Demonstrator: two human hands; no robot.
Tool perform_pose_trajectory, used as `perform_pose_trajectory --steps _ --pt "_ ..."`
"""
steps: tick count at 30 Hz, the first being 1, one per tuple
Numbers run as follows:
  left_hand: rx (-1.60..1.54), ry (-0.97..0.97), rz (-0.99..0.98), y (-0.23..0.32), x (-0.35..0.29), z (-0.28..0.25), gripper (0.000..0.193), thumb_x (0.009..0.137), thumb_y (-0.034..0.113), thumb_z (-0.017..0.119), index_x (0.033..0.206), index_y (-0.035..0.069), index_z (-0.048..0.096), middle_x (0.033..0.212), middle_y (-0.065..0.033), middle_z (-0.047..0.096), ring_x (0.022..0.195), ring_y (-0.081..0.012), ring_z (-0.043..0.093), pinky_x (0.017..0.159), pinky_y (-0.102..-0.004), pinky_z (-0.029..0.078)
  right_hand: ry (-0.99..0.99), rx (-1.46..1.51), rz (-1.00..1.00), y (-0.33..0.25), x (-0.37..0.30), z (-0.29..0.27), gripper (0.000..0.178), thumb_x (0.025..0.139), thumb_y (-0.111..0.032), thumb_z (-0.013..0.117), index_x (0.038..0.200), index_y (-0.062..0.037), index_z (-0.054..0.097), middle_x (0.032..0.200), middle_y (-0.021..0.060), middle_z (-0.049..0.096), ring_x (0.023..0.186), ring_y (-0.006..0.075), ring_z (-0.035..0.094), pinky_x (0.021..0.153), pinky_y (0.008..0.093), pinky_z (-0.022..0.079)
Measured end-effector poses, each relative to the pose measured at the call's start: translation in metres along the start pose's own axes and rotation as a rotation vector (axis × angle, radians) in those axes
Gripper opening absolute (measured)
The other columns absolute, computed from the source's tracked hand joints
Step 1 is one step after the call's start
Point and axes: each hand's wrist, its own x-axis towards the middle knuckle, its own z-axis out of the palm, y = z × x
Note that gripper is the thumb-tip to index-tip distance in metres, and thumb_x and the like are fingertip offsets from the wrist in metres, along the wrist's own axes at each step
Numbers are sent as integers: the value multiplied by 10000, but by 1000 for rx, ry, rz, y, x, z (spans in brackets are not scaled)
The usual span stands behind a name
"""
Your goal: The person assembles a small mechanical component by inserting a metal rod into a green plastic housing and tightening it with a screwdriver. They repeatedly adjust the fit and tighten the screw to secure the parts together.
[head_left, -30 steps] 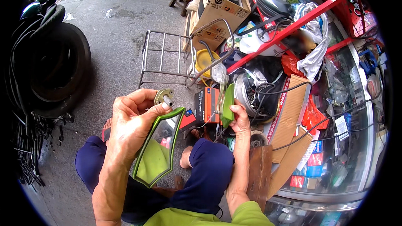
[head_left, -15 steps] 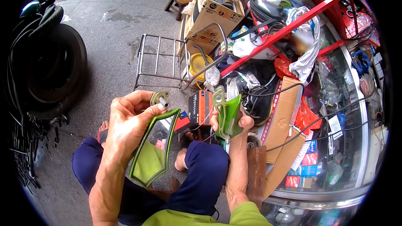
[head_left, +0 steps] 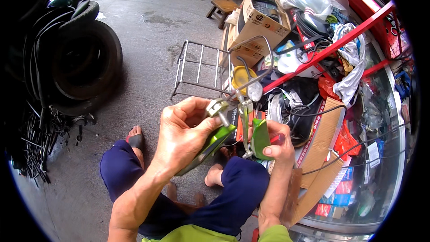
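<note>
My left hand (head_left: 181, 132) is closed around the metal mount (head_left: 218, 109) of a green-framed rear-view mirror (head_left: 206, 149). A short bolt sticks out of that mount, and the mirror hangs nearly edge-on below my fingers. In my right hand (head_left: 281, 148) is a second green mirror (head_left: 260, 140), its back shell pinched under the thumb. Its flat metal arm (head_left: 244, 123) stands upright on the shell's left side. The two mounts are close together over my knees; whether they touch I cannot tell. Something dark red shows at my right fingers, its kind unclear.
Ahead stands a metal rack (head_left: 201, 69), with a yellow tub (head_left: 242, 78) and a cardboard box (head_left: 262, 18) behind. Tyres (head_left: 87, 60) are stacked at left. Beside my right arm are cardboard strips (head_left: 320, 166) and a cluttered glass case (head_left: 358, 210). A wooden stool (head_left: 224, 6) stands farther off.
My left hand has brought its mirror mount closer to the one in my right hand. The left mirror has turned from face-on to nearly edge-on. The whole view has shifted.
</note>
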Motion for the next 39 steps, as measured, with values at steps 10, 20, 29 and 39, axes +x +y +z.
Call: perform_pose_trajectory --steps 10,20,29,39 --pt "101 46 269 -4 -4 6 194 799 -5 673 928 6 529 839 -77 671 782 -100 640 718 -230 514 276 -243 -108 3 5 4 611 674 -80 734 1197 117 487 930 92 634 566 7 468 513 157 374" --pt "-454 -143 -40 -3 -2 -1 254 816 72 669 1020 18 529 968 -182 655 854 -220 662 764 -325 552 679 -336 193 115 39 -72 280 677 -114 755 864 12 590 628 49 605 454 67 505 411 214 381" --pt "-511 -154 -250 -8 -3 -5 324 815 94 663 1119 13 585 950 -179 661 837 -254 673 727 -335 563 1011 -1003 568 189 30 -96 436 520 -312 742 768 33 646 729 210 657 707 324 659 660 399 509" --pt "-299 -23 -209 -13 3 3 234 830 32 651 1052 -34 622 892 -88 676 780 -101 630 693 -226 516 917 -1216 308 158 44 -133 454 715 -396 722 908 7 644 780 158 652 715 263 626 663 359 482"
